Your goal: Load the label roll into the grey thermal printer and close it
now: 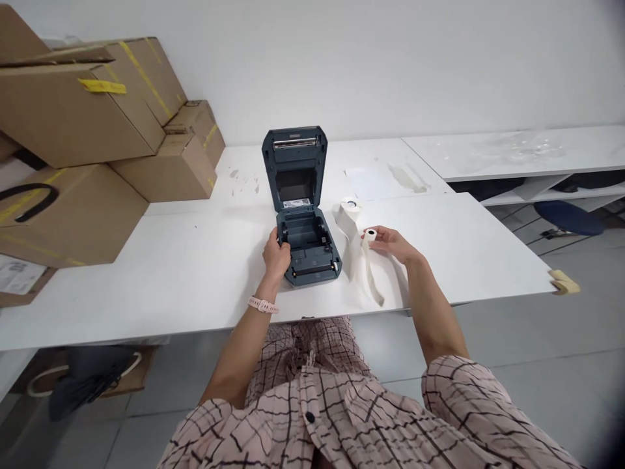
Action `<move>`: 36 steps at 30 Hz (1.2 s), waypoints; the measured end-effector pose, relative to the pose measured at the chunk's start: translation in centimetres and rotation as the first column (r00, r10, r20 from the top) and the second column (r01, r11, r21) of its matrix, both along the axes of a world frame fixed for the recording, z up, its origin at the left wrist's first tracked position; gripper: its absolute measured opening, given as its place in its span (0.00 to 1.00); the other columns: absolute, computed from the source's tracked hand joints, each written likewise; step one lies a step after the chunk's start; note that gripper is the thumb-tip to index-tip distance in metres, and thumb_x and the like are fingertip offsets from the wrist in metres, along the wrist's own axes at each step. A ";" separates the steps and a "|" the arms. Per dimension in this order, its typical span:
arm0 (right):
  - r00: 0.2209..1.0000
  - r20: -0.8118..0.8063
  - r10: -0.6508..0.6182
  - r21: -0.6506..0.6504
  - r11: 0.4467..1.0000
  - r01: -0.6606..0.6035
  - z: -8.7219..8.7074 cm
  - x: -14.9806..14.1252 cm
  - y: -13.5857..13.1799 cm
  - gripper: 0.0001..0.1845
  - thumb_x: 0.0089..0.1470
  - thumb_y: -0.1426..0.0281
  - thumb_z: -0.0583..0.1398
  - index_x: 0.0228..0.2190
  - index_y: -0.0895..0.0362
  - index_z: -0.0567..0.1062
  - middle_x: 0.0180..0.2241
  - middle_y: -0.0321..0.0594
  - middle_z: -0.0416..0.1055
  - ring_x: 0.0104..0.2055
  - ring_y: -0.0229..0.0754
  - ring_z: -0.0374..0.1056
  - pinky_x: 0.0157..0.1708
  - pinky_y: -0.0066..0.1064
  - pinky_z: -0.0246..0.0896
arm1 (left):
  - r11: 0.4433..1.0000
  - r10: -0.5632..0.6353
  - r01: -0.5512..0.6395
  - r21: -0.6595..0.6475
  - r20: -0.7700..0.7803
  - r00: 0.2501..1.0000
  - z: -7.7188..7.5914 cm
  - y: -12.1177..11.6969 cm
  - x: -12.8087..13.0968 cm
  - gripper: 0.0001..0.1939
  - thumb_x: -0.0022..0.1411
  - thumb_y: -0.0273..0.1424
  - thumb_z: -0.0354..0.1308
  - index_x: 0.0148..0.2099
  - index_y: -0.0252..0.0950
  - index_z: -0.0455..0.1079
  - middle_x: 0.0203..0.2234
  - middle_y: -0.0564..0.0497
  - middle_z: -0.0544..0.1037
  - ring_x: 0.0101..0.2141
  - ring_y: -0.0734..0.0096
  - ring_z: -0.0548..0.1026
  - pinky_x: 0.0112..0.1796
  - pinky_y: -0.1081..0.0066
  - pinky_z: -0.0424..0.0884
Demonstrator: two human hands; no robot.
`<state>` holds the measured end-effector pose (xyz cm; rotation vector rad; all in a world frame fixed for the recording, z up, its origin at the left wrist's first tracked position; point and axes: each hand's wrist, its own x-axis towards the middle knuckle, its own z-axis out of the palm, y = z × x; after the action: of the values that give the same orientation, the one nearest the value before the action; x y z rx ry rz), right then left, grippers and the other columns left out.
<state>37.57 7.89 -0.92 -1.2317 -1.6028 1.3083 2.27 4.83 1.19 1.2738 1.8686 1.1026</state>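
Your left hand (277, 254) grips the near-left side wall of the label printer (315, 253), thumb hooked over the rim; the printer sits on the white table (205, 260), just to the right of that grip, its lid (295, 172) raised behind. Your right hand (394, 243) pinches a small paper roll (370, 238) with a dark core, to the right of the printer and apart from it. A loose paper strip (370, 277) hangs below your right grip toward the table's front edge; a second roll (350, 207) lies beyond that grip, a little to its left. Main risk, as I judge it: the strip could snag or crease if it catches the table edge or your forearm. A light fingertip pinch might let the small roll slip and unwind. Paper tangles look likely if the slack between the two rolls crosses. The lid could drop toward your left thumb if the printer gets jolted. Pulling too hard with the left might skid the printer off-square.
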 end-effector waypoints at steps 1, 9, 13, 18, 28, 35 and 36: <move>0.999 -0.031 0.032 0.029 0.999 -0.031 1.0 -0.8 -0.2 0.30 0.45 0.51 0.73 0.47 0.51 0.79 0.44 0.45 0.81 0.43 0.51 0.77 0.46 0.47 0.75 | 1.000 -0.001 0.001 0.002 0.016 1.000 0.0 0.0 0.0 0.34 0.57 0.23 0.55 0.67 0.42 0.67 0.60 0.47 0.78 0.60 0.51 0.74 0.63 0.54 0.65; 0.794 0.518 0.319 0.369 0.754 -0.544 11.1 -12.9 1.3 0.23 0.63 0.61 0.61 0.58 0.54 0.74 0.56 0.48 0.77 0.54 0.53 0.74 0.55 0.45 0.67 | 1.000 -0.012 0.011 0.024 0.055 0.998 -0.2 -0.1 -0.1 0.34 0.56 0.24 0.57 0.65 0.44 0.69 0.56 0.50 0.80 0.59 0.52 0.74 0.63 0.55 0.66; 0.423 0.889 0.178 0.176 0.718 -0.673 9.7 -18.9 3.4 0.24 0.60 0.73 0.60 0.57 0.59 0.75 0.55 0.53 0.78 0.55 0.60 0.74 0.56 0.48 0.63 | 1.000 -0.006 0.006 0.000 0.062 0.998 -0.2 -0.1 -0.1 0.33 0.57 0.25 0.57 0.66 0.43 0.68 0.55 0.47 0.80 0.59 0.51 0.74 0.62 0.54 0.66; 0.286 0.941 0.179 0.083 0.699 -0.710 7.7 -20.6 4.5 0.23 0.58 0.70 0.63 0.55 0.58 0.76 0.48 0.50 0.82 0.53 0.58 0.76 0.58 0.46 0.60 | 1.000 -0.010 0.009 0.019 0.045 0.999 -0.4 0.1 -0.1 0.32 0.57 0.24 0.57 0.64 0.44 0.69 0.55 0.48 0.81 0.59 0.51 0.74 0.63 0.53 0.65; 0.758 0.629 0.174 0.465 0.697 -0.546 5.9 -15.7 -5.0 0.19 0.69 0.66 0.53 0.55 0.53 0.78 0.57 0.45 0.78 0.60 0.52 0.73 0.60 0.51 0.69 | 0.995 -0.045 0.015 0.101 0.306 0.951 -1.2 0.2 0.3 0.34 0.58 0.24 0.56 0.68 0.39 0.65 0.61 0.45 0.76 0.58 0.58 0.75 0.59 0.60 0.71; 0.813 0.581 0.041 0.520 0.750 -0.409 3.5 -15.8 -10.8 0.22 0.70 0.63 0.53 0.62 0.48 0.72 0.66 0.44 0.68 0.70 0.53 0.62 0.68 0.60 0.61 | 0.993 -0.081 0.037 0.111 0.432 0.898 -1.4 0.2 0.5 0.36 0.60 0.26 0.59 0.70 0.39 0.60 0.64 0.43 0.72 0.60 0.58 0.74 0.60 0.61 0.70; 0.816 0.577 0.029 0.528 0.749 -0.400 3.3 -15.9 -10.9 0.22 0.71 0.63 0.54 0.62 0.48 0.72 0.66 0.44 0.68 0.71 0.52 0.61 0.69 0.60 0.60 | 0.993 -0.082 0.038 0.110 0.437 0.896 -1.4 0.2 0.5 0.36 0.60 0.26 0.60 0.70 0.39 0.60 0.64 0.43 0.72 0.60 0.58 0.74 0.60 0.61 0.70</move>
<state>21.65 -3.04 2.40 -1.0193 -2.4045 0.4258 2.72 5.02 -0.16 1.0166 1.4401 1.3359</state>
